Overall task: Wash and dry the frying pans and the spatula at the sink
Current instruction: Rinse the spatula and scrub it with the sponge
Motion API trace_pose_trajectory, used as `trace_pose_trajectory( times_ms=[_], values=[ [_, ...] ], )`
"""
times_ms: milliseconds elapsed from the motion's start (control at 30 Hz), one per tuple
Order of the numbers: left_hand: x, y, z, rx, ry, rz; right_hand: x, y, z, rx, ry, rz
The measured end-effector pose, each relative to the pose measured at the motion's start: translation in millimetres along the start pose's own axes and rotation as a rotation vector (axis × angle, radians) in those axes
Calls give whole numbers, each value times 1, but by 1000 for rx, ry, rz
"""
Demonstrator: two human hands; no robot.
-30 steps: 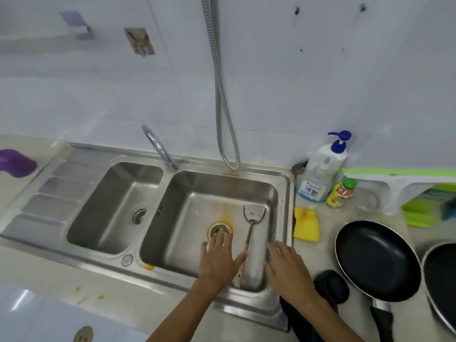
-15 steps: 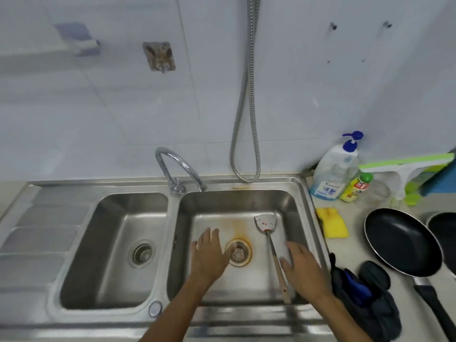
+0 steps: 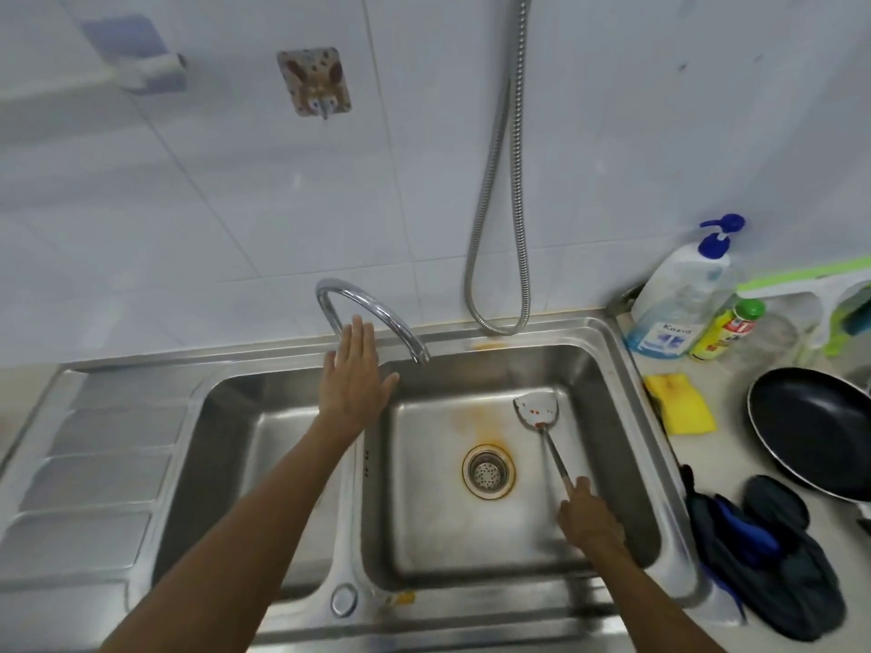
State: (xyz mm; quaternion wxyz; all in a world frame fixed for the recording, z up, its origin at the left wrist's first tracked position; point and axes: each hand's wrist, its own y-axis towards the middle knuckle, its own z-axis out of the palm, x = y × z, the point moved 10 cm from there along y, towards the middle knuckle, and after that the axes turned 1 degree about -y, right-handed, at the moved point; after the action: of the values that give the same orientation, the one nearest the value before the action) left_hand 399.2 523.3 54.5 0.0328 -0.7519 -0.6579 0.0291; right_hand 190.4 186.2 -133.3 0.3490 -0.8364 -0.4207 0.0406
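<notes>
Your right hand (image 3: 591,523) closes its fingers on the steel spatula (image 3: 542,419) at lower right; your left hand (image 3: 353,381), fingers spread wide, reaches the curved chrome tap (image 3: 377,313) at centre.

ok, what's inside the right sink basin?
In the right basin: the spatula, blade toward the wall, handle gripped by the right hand, and the drain strainer ringed by an orange stain. The handle's end and the floor under that hand are covered.
</notes>
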Motion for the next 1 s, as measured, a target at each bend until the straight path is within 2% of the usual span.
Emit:
trace_pose_trajectory(
  times_ms=[200, 433, 600, 1000],
  values=[
    [1, 6, 19, 30, 21, 3, 24, -18, -14, -117, -89, -191],
    [2, 3, 19, 43, -3, -5, 64, -83, -10, -92, -229, -370],
    [2, -6, 20, 44, -18, -17, 88, -107, -7, -114, -194, -480],
    [5, -15, 26, 22, -30, -28, 107, -125, -11, -129, -103, -546]
  ],
)
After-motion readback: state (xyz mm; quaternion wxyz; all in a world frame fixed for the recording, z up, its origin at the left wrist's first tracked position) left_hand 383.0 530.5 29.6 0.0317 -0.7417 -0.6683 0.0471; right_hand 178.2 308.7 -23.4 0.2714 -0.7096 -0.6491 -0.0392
